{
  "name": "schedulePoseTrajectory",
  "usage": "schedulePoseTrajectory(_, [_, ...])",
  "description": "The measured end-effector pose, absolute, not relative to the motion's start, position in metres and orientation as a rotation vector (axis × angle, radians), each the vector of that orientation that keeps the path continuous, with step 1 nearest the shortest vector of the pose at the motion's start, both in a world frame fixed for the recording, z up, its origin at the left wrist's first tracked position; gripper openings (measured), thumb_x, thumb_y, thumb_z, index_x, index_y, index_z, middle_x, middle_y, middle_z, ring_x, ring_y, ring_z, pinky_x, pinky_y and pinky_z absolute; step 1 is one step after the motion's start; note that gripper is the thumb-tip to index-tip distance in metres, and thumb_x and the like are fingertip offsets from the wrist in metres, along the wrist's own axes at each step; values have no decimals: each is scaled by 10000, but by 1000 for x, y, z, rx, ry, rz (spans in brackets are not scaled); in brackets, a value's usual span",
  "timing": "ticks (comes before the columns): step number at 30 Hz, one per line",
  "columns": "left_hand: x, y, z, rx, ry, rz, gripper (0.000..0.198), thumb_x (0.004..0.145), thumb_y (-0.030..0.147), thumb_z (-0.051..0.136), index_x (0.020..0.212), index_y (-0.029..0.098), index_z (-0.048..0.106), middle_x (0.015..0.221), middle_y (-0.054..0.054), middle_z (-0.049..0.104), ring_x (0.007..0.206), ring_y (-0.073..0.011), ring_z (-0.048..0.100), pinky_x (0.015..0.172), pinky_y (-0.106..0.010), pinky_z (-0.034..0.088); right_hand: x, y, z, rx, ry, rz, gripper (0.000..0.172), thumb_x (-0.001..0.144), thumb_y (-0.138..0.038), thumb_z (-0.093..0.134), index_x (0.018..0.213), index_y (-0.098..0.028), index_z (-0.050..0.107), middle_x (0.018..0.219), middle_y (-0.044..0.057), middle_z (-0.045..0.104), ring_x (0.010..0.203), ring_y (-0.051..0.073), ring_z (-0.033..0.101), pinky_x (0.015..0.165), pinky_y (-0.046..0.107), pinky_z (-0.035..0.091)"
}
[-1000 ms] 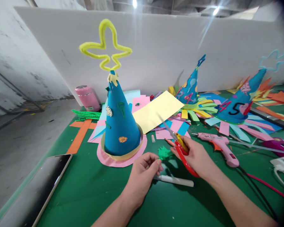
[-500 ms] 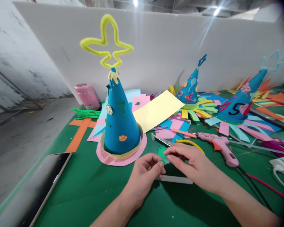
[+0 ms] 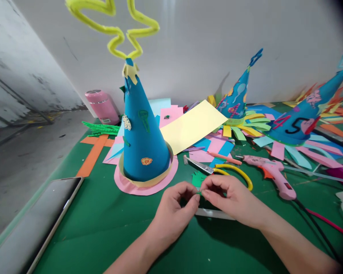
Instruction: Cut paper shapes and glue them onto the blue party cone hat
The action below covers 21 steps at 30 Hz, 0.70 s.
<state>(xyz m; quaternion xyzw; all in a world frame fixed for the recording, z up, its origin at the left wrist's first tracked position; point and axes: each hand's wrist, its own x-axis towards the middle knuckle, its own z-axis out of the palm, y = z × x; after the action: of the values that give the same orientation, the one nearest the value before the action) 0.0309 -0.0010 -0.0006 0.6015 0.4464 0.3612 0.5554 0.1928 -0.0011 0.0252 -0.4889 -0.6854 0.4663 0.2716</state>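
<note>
The left hand (image 3: 175,209) and right hand (image 3: 236,198) both pinch a tiny green scrap (image 3: 199,193), which could tear under uneven pulling, while forward nudging could knock the scissors (image 3: 209,169) just beyond the right hand.

The phone (image 3: 42,222) lies left on the table (image 3: 114,232); the cone hat (image 3: 143,142) stands to its right, the flask (image 3: 103,106) behind the two; the scissors (image 3: 208,169) lie right of the hat, before a paper sheet (image 3: 194,127); the glue gun (image 3: 276,173) lies farther right, before a second hat (image 3: 236,99) and a third hat (image 3: 303,118).
</note>
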Motion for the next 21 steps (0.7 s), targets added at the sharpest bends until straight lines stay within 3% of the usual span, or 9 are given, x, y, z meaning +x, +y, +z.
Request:
schedulePoseTrajectory(8, [32, -2, 1, 1588, 1084, 875, 91, 734, 176, 503, 651, 149, 528, 580, 23, 474, 552, -100, 420, 523, -206, 354, 194, -1, 21, -1331, -1935, 1217, 140, 823, -198, 458, 692, -188, 504, 602, -48, 463, 531, 80, 408, 446, 186, 300])
schedulePoseTrajectory(16, [31, -4, -1, 1979, 1097, 821, 150, 675, 66, 467, 565, 167, 459, 557, 23, 462, 563, -109, 423, 554, -229, 337, 195, -4, 17, -1281, -2345, 684, 112, 782, -110, 461, 703, -189, 453, 645, -42, 463, 581, 98, 402, 520, 224, 291])
schedulePoseTrajectory(21, [29, -2, 2, 1677, 1097, 816, 105, 703, 119, 501, 609, 165, 510, 575, 24, 483, 561, -103, 433, 528, -212, 347, 195, -3, 19, -1286, -2229, 697, 103, 806, -119, 454, 737, -194, 451, 675, -38, 484, 607, 102, 425, 540, 225, 307])
